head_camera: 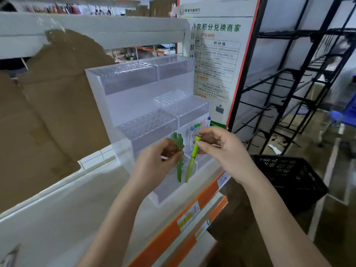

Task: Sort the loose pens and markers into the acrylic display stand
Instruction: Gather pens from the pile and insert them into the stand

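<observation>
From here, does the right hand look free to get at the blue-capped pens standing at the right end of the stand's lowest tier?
Probably not yet: the right hand pinches a light green pen, though the blue-capped pens stand just beyond it, unobstructed.

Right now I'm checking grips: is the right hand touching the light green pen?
Touching: head view shows the right hand pinching the light green pen near its top.
</observation>
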The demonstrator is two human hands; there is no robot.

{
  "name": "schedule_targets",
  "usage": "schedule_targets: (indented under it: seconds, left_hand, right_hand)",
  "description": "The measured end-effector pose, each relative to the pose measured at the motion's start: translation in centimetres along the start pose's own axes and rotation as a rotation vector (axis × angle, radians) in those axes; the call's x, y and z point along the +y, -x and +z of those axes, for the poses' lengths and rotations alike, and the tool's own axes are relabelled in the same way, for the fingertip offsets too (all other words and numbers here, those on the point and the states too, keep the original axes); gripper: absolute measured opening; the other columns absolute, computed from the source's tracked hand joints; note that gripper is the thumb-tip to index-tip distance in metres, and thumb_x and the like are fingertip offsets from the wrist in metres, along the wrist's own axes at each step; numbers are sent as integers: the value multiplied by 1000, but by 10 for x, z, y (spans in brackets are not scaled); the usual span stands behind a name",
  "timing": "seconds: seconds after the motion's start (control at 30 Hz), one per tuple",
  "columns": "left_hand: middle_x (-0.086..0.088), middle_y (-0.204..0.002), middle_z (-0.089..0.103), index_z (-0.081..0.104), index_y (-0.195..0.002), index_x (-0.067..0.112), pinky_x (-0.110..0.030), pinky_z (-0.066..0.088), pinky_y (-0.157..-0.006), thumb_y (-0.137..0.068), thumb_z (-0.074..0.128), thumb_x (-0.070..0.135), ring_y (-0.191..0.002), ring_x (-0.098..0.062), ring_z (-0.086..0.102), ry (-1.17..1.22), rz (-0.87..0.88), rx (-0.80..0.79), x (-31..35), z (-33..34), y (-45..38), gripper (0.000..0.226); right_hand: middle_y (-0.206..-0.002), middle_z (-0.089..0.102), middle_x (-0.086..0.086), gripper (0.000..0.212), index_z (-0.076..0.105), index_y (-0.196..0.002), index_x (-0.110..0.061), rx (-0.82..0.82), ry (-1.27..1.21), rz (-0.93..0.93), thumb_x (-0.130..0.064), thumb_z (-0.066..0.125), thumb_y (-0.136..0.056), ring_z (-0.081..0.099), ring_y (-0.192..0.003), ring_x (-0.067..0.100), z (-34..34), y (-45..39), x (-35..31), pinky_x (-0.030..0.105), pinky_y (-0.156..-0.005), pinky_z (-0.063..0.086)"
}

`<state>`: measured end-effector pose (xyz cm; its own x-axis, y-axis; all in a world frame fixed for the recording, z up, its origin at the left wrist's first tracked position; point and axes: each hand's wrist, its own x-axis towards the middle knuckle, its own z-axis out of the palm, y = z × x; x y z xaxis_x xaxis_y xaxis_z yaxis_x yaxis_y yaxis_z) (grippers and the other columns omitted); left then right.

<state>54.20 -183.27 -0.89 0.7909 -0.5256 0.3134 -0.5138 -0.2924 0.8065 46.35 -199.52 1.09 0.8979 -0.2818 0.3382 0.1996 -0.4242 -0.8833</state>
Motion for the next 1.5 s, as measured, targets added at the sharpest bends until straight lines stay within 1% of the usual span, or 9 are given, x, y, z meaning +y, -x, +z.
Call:
schedule_targets:
  seconds: [0.07, 0.17, 0.37, 0.7, 0.77, 0.87, 1.07, 1.3, 1.5]
  left_hand:
    - [16, -81, 68, 64, -86, 33, -26, 53, -76, -83, 68, 16, -72, 3, 62, -38, 5, 44, -3, -1, -17, 18]
    - [22, -74, 63, 61, -83, 35, -7, 45, -67, -83, 68, 15, -70, 11, 58, -81, -7, 88, -6, -1, -35, 21]
    - [21, -74, 63, 64, -86, 26, -9, 47, -68, -82, 69, 15, -75, 6, 60, -158, -38, 179, -13, 5, -46, 13]
    - [14, -76, 64, 68, -92, 14, -4, 45, -66, -79, 71, 7, -78, -2, 61, -263, -97, 376, -23, 26, -34, 15]
    - [18, -75, 61, 68, -91, 13, -3, 44, -65, -79, 71, 5, -78, -1, 61, -257, -112, 400, -23, 27, -31, 15]
    - [12, -77, 64, 69, -92, 10, -4, 45, -64, -79, 70, 2, -79, -5, 62, -250, -117, 401, -23, 27, -26, 15]
    - [22, -75, 60, 68, -91, 10, -3, 44, -64, -80, 69, 3, -78, 0, 60, -231, -147, 417, -21, 24, -17, 13]
    - [20, -77, 60, 68, -92, 11, -3, 44, -66, -81, 69, 4, -80, 1, 60, -216, -147, 417, -23, 20, -11, 13]
    - [16, -77, 62, 68, -94, 9, -3, 44, -66, -81, 68, 4, -81, -1, 60, -197, -124, 410, -23, 20, -11, 15]
  right_hand:
    - [-92, 67, -8, 19, 64, -102, -22, -2, 31, -35, -10, 64, -87, 63, -90, 5, -1, -22, 3, 22, -82, 52]
    - [-89, 67, -9, 22, 62, -98, -27, 5, 52, -65, -9, 65, -86, 63, -87, 5, 1, -48, 6, 32, -84, 54]
    - [-81, 66, -14, 25, 58, -90, -32, -72, 103, -124, -9, 66, -84, 65, -82, 5, 4, -89, 16, 37, -82, 55]
    - [-80, 64, -10, 12, 63, -93, -16, -235, 218, -254, -11, 67, -84, 60, -78, 0, 16, -114, 29, 3, -69, 44]
    - [-80, 63, -10, 10, 64, -93, -15, -232, 245, -268, -12, 67, -84, 60, -75, 1, 20, -113, 32, 6, -69, 45]
    - [-84, 63, -8, 10, 65, -94, -15, -212, 295, -290, -14, 67, -84, 60, -78, 4, 24, -111, 35, 10, -71, 46]
    - [-85, 62, -6, 10, 65, -94, -14, -158, 334, -287, -14, 67, -84, 59, -77, 6, 23, -110, 34, 9, -69, 46]
    - [-86, 67, -2, 12, 65, -96, -12, -143, 406, -304, -15, 66, -85, 62, -79, 14, 23, -109, 31, 32, -74, 54]
    - [-86, 66, 0, 12, 65, -97, -11, -155, 440, -317, -15, 66, -85, 62, -79, 16, 21, -108, 27, 34, -75, 53]
